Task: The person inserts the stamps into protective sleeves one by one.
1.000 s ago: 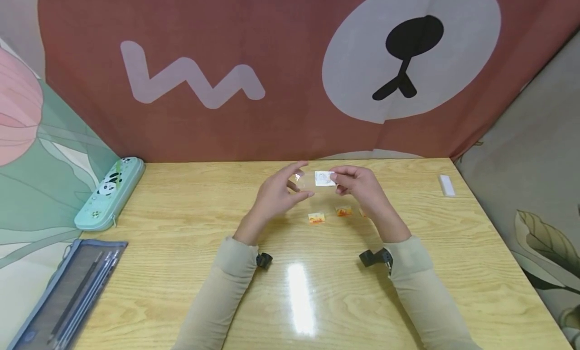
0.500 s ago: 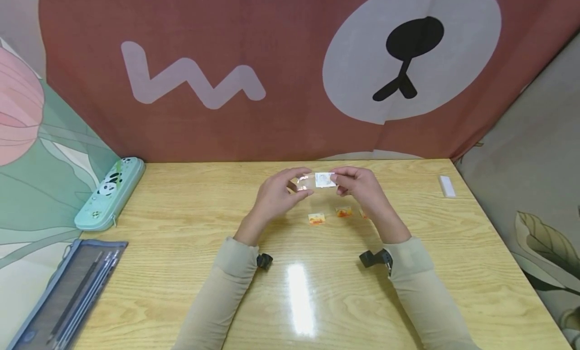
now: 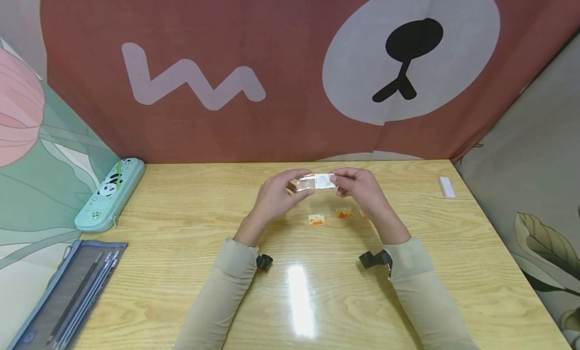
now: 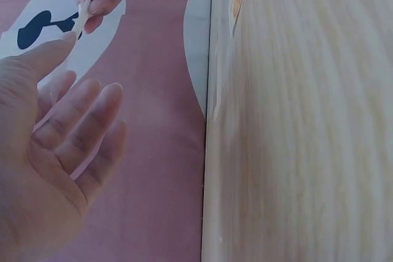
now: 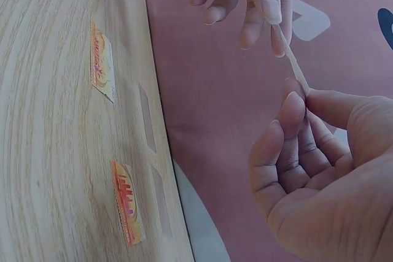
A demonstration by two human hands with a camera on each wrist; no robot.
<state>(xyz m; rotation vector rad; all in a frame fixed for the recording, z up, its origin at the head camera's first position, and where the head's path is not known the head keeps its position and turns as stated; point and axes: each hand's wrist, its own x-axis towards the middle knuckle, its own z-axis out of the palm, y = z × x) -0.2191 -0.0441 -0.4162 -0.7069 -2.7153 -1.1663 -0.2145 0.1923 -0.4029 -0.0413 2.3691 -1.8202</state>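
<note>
My left hand [image 3: 275,194] holds a clear plastic film or sleeve [image 3: 305,183] by its edges, between thumb and forefinger. Its other fingers spread apart in the left wrist view. Thumb and forefinger of my right hand [image 3: 361,188] pinch a small white printed piece of paper [image 3: 323,181], which meets the clear film end to end. Whether the paper lies inside the film cannot be told. Seen edge-on in the right wrist view, the held piece [image 5: 295,65] spans both hands above the table. Below lie small orange-and-yellow stamp-like pieces [image 3: 316,219] with serrated edges, one partly hidden by my right hand.
At the table's left side are a mint pencil case [image 3: 110,194] with pandas and a mesh zip pouch [image 3: 72,289] holding pencils. A white eraser-like block [image 3: 446,187] lies at the far right. A printed cloth [image 3: 290,123] hangs behind the table [image 3: 181,279].
The fingers of my left hand have drawn slightly closer together on the clear film, which sits flatter beside the paper. My right hand and the pieces on the table have barely moved.
</note>
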